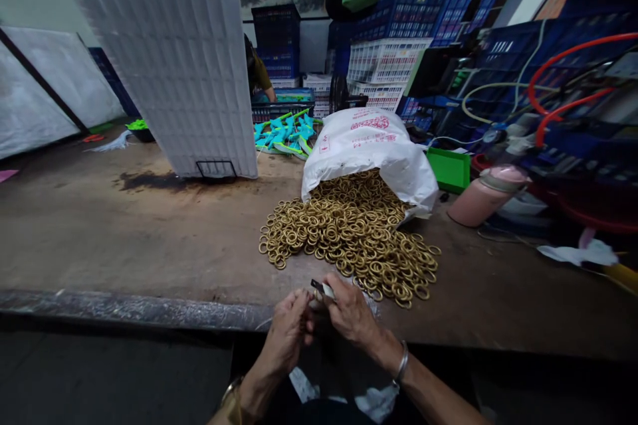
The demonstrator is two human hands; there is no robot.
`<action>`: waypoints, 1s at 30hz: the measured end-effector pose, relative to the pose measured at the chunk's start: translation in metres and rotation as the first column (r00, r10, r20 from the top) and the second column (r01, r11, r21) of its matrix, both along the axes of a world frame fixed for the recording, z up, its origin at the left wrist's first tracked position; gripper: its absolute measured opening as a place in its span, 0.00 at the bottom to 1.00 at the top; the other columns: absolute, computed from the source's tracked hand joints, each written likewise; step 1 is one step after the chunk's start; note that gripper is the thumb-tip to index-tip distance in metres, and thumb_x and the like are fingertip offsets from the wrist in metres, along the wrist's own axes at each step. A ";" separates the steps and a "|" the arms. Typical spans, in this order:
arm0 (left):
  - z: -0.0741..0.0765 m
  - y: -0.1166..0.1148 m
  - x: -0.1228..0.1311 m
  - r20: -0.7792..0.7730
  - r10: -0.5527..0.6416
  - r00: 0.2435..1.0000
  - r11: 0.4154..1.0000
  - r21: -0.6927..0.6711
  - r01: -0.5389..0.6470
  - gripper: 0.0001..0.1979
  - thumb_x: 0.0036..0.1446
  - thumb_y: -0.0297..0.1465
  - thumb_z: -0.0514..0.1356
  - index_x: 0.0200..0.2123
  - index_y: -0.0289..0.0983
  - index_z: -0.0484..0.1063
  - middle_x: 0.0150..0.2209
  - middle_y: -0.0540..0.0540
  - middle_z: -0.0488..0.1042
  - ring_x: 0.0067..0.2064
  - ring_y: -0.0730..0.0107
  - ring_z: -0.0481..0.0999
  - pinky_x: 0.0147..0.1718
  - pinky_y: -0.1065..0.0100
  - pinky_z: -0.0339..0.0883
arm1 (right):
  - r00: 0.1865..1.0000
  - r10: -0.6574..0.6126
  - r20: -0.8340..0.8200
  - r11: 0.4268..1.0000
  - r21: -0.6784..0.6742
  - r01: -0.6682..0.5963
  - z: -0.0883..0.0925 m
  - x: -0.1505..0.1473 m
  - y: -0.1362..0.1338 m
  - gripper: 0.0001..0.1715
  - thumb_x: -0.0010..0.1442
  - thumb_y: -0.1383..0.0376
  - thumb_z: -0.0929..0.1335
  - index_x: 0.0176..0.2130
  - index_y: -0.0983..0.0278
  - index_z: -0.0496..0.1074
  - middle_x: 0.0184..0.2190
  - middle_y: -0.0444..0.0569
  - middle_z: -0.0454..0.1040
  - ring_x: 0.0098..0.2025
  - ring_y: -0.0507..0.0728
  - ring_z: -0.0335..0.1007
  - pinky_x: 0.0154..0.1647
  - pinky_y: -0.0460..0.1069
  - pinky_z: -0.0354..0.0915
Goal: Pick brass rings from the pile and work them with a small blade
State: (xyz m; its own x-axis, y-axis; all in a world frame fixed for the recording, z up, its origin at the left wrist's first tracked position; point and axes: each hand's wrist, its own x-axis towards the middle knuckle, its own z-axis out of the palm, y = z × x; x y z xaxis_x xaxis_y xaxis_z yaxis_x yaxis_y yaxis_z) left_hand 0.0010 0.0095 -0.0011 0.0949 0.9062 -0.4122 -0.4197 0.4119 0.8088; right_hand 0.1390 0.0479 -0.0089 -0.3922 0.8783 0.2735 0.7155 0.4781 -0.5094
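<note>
Both hands meet over the front edge of the table, just below a heap of brass-coloured rings [343, 226]. My left hand [289, 325] is closed in a pinch; whatever lies between its fingertips is too small and hidden to make out. Close beside it, my right hand [351, 312] grips a small knife-like tool [326, 290] with a dark flat tip and a whitish part, its tip pointing toward the left fingertips. The rings spill out of the mouth of a white sack [369, 146] with red print, which lies on its side behind them.
A pale ribbed panel [174, 73] stands upright on the wooden table [124, 232]. To the right are a pink bottle [486, 196], a green tray [448, 169] and red hoses [543, 99]. Turquoise pieces [284, 133], stacked crates [389, 60] and another person's arm [262, 76] appear behind.
</note>
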 end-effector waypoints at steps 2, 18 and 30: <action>0.000 0.002 0.004 -0.045 -0.046 0.998 0.999 0.022 0.047 0.17 0.48 0.44 0.57 0.26 0.35 0.62 0.19 0.56 0.59 0.17 0.83 0.56 0.13 0.80 0.46 | 0.997 0.043 -0.069 0.999 -0.022 -0.045 0.004 0.004 -0.006 0.11 0.49 0.75 0.58 0.33 0.62 0.61 0.25 0.44 0.67 0.28 0.52 0.63 0.28 0.45 0.53; 0.003 0.007 0.018 -0.561 0.050 0.826 0.933 0.322 0.163 0.14 0.53 0.39 0.52 0.21 0.36 0.61 0.18 0.55 0.57 0.21 0.78 0.55 0.22 0.74 0.52 | 0.861 -0.265 -0.435 0.874 -0.485 0.024 0.002 0.011 0.001 0.13 0.54 0.59 0.59 0.24 0.63 0.63 0.20 0.41 0.62 0.24 0.50 0.56 0.26 0.44 0.55; 0.014 0.003 0.025 -0.414 -0.131 0.901 0.962 0.168 0.217 0.13 0.50 0.41 0.54 0.27 0.36 0.63 0.18 0.55 0.60 0.17 0.81 0.56 0.17 0.76 0.50 | 0.811 -0.319 -0.490 0.825 -0.565 -0.016 0.000 0.016 -0.002 0.13 0.48 0.56 0.63 0.22 0.64 0.62 0.17 0.38 0.59 0.22 0.48 0.53 0.23 0.43 0.53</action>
State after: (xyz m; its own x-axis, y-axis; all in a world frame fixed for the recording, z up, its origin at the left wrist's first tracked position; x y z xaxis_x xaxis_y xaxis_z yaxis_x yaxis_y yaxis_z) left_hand 0.0261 0.0123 0.0129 0.1267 0.9583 -0.2561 0.0154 0.2563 0.9665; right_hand 0.1551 0.0455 -0.0087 -0.1727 0.9773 -0.1226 0.2747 -0.0718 -0.9589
